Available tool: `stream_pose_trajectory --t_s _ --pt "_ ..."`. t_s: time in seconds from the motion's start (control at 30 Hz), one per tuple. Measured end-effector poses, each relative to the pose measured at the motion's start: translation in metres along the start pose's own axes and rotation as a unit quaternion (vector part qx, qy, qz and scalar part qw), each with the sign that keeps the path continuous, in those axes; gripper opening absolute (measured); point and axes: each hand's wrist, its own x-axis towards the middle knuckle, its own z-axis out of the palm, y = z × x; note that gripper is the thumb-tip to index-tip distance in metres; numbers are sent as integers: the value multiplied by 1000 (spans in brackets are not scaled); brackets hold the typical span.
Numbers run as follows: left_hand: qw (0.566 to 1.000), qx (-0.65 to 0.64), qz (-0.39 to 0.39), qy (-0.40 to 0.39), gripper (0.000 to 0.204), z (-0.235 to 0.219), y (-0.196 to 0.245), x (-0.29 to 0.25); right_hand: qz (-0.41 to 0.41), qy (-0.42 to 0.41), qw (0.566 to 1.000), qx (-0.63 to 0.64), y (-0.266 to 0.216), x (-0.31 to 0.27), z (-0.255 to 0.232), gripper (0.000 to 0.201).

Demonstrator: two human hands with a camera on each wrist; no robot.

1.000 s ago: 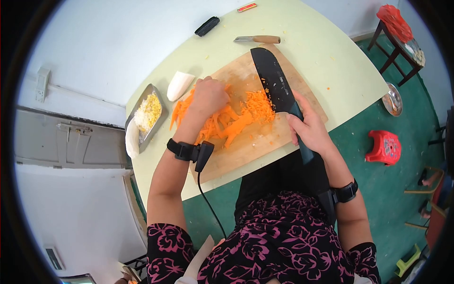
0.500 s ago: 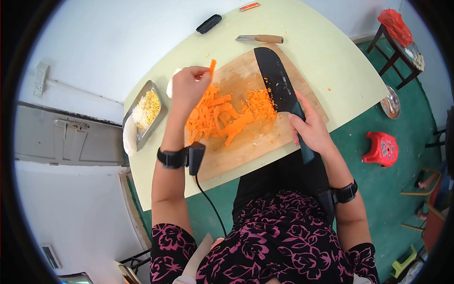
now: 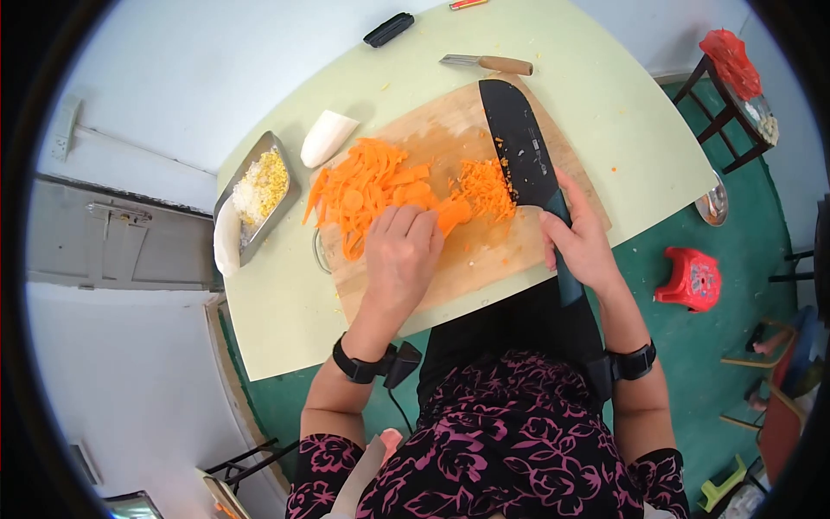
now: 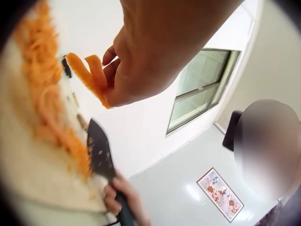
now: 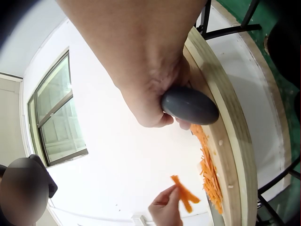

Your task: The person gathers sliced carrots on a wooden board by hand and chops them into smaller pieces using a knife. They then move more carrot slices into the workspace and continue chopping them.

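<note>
In the left wrist view the left hand pinches orange carrot slices, held above the cutting board; the head view shows this hand at the board's front left. The right hand grips the handle of a black cleaver, its blade lying on the right part of the wooden board. Finely chopped carrot lies against the blade's left side. A heap of carrot strips and slices covers the board's left part.
A metal tray with yellow and white chopped food stands at left, near a white peeled piece. Behind the board lie a wooden-handled peeler and a black object. A red stool stands on the floor.
The left hand rose from the heap with a carrot piece, then moved toward the board's front, nearer the chopped carrot. The right hand still grips the cleaver in nearly the same place.
</note>
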Motion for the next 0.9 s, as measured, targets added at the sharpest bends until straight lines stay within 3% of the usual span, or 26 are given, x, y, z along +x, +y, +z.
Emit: stream_pose_trajectory --t_s 0.47,0.57,0.67,0.8,0.9 --pt "993 -112 -40 -9 16 23 -1 -9 20 16 999 23 -1 -1 1 59" --pt "992 -113 -51 10 16 17 0 -1 5 31 998 -53 -11 -9 7 57" --pt "990 -134 -40 -29 18 13 -4 7 11 23 992 -123 -40 -24 24 57" --pt "984 -151 12 -98 18 17 -14 11 -95 -44 929 -355 -54 -35 41 55" --pt "981 -138 53 -128 16 23 -21 12 -93 -63 902 -417 -57 -42 53 54"
